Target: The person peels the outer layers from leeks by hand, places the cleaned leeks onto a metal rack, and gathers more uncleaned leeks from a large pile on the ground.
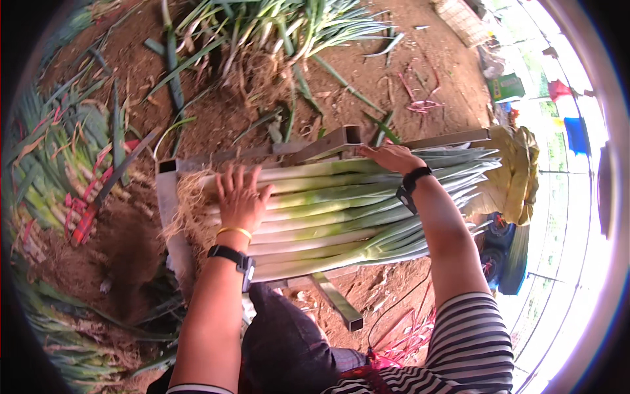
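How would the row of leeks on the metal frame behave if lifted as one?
The row of leeks would probably come apart: no tie shows around it. The white stalks look fairly stiff, lying straight side by side; the narrow, fanned green tips would likely flop.

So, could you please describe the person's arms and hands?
The bare left hand wears a yellowish bangle and a black wrist strap with a dark device; the bare right hand wears another black strap. The right sleeve has dark and white stripes.
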{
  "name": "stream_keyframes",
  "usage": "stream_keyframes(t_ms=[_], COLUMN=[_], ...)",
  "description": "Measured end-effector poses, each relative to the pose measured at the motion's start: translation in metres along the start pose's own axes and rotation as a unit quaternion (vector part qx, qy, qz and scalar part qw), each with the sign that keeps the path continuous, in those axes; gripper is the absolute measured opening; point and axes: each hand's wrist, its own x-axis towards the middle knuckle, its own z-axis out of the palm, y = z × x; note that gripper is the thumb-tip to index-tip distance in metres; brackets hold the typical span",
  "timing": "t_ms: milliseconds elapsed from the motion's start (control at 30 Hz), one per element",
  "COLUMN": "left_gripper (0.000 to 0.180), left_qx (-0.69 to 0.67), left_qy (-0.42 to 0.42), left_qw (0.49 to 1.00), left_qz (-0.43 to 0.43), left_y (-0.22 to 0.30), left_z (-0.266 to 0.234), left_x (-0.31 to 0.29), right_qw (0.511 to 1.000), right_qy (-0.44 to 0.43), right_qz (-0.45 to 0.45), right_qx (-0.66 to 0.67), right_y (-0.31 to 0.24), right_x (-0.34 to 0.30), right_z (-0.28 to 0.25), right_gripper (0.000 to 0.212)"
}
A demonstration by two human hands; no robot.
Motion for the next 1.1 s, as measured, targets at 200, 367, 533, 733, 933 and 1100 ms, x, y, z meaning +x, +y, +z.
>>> stream_keyframes(t_ms=[200,367,533,733,933,1100], left_gripper=[0.052,0.052,0.051,0.051,0.059,0.065], left_qx=[0.017,0.012,0.047,0.071,0.044,-0.046], left_qy=[0.002,0.002,0.028,0.041,-0.044,-0.095], left_qw=[1.0,1.0,0.998,0.997,0.998,0.993], left_qz=[0.003,0.006,0.017,0.013,-0.008,0.049], left_y=[-0.006,0.006,-0.001,-0.01,-0.003,-0.008], left_z=[-0.002,-0.001,0.01,0.005,-0.014,-0.058], left_x=[-0.004,0.001,0.003,0.001,0.002,-0.043], right_qw=[0.992,0.956,0.949,0.974,0.978,0.943], right_qy=[-0.021,-0.095,0.029,0.203,0.186,0.326], right_qz=[0.122,0.279,0.301,0.045,0.083,-0.039], right_qx=[0.03,-0.017,-0.087,-0.094,-0.054,0.06], right_y=[-0.009,0.131,0.124,-0.019,-0.018,-0.065], right_x=[-0.055,-0.065,-0.077,-0.079,-0.081,-0.117], right_z=[-0.043,0.005,0.003,-0.009,-0.008,-0.02], right_gripper=[0.073,0.075,0.058,0.049,0.054,0.046])
